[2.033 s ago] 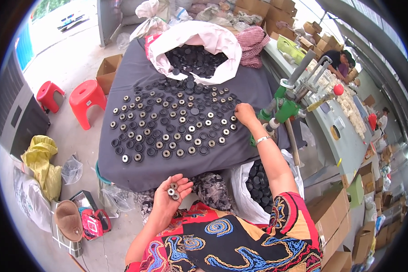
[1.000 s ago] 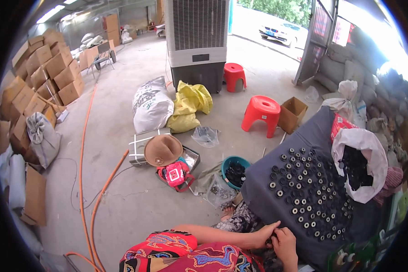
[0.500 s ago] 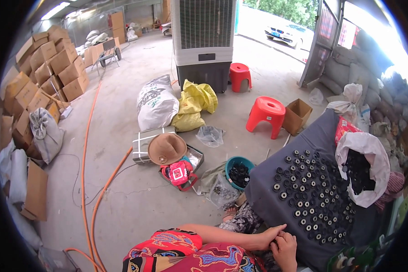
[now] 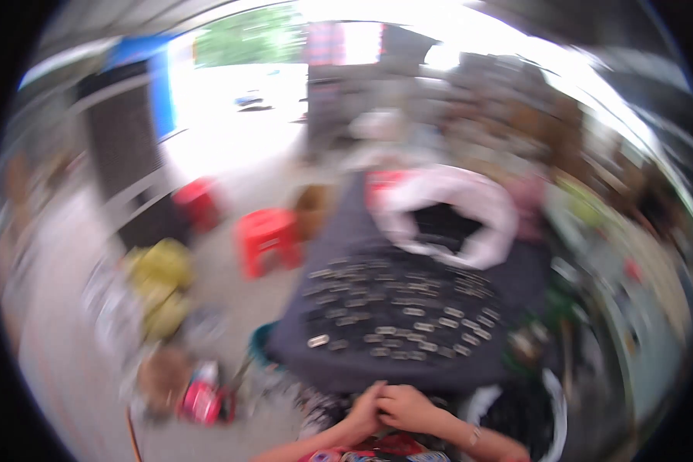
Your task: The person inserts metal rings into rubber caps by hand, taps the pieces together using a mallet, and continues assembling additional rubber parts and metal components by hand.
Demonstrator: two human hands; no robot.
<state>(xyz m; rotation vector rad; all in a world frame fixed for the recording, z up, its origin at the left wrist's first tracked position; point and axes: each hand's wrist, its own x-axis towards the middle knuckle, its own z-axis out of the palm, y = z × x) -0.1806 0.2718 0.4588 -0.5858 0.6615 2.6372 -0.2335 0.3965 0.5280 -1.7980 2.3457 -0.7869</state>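
Observation:
My left hand (image 4: 364,410) and my right hand (image 4: 410,410) meet at the lower middle, close to my lap. Their fingers are closed and pressed against each other, and nothing shows in them. Just beyond them is the near edge of a table with a dark cloth (image 4: 308,362). Many small black ring-shaped parts (image 4: 416,312), some with pale metal centres, lie spread over the cloth. A white sack (image 4: 489,192) with its mouth rolled back stands at the table's far side, with dark parts inside. Motion blurs much of the picture.
Left of the table are a teal basin (image 4: 262,344), red stools (image 4: 269,239), a cardboard box (image 4: 312,209), a yellow sack (image 4: 162,285), a brown hat (image 4: 164,377) and a tall air cooler (image 4: 123,138). A white-rimmed bag (image 4: 556,400) with dark contents stands by my right forearm.
My view has swung right, so the table now lies straight ahead and the cooler and stools sit further left. My hands remain together. The bag by my right forearm has come into view.

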